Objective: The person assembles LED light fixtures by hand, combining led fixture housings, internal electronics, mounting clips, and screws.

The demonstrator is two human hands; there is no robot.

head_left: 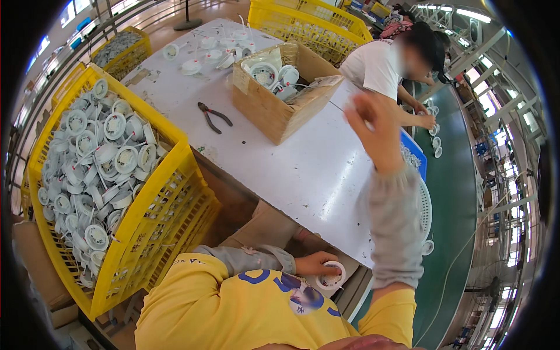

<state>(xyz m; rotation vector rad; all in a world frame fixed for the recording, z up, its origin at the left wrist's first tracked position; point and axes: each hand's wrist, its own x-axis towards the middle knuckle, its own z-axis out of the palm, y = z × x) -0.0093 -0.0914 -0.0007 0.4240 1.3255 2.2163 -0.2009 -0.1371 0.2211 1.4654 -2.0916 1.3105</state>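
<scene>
Low in front of my body, my left hand [315, 264] is closed on the edge of a round white lamp housing [331, 275]. A pale inner part shows in the middle of that housing. My right hand [374, 129] is raised over the right side of the table, its fingers curled and smeared by motion. Near its fingertips a thin dark line sticks out, too fine to name. The closest thing on the table to that hand is an open cardboard box [256, 111] with white round lamp parts inside. Pliers with dark handles [214, 118] lie left of the box.
A yellow crate [169, 192] heaped with white lamp housings stands at the left of the white table [291, 181]. More lamp parts [213, 56] lie at the table's far end. To the right runs a green conveyor belt [449, 192], where a co-worker in white [373, 64] handles housings.
</scene>
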